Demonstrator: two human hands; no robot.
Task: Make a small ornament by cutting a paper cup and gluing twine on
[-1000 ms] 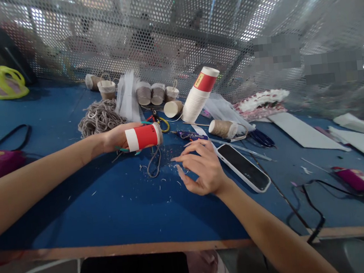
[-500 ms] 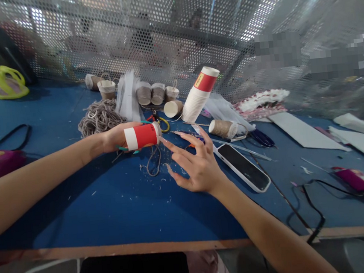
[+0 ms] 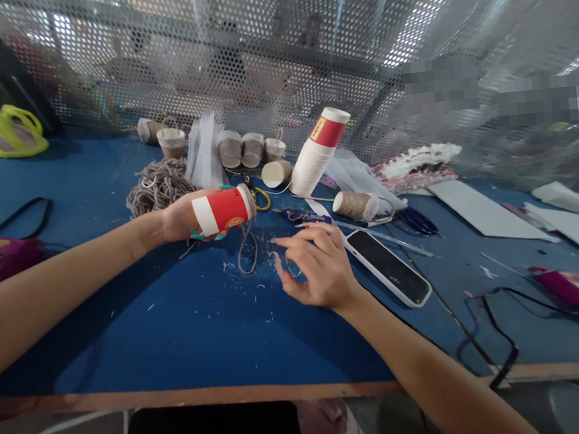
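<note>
A red and white paper cup (image 3: 221,210) lies on its side in my left hand (image 3: 179,217), whose fingers are mostly hidden behind it. Brown cord shows around the cup's right end, and a loop of cord (image 3: 246,252) hangs or lies just below it. My right hand (image 3: 317,262) is to the right of the cup, apart from it, with fingers bent and spread and nothing visible in them. Just beyond it is a purple pen-like tool (image 3: 304,215). A phone in a white case (image 3: 389,267) lies beside my right wrist.
A leaning stack of paper cups (image 3: 317,156) stands behind my hands. Several cord-wrapped cups (image 3: 252,149), a heap of grey-brown cord (image 3: 160,187) and yellow-handled scissors (image 3: 262,198) are at the back. A yellow rack (image 3: 2,129) is at far left, white boards (image 3: 488,210) at right.
My right hand has drawn back to the right, away from the cup, its fingers curling more. My left hand has turned the cup slightly, tilting its right end up.
</note>
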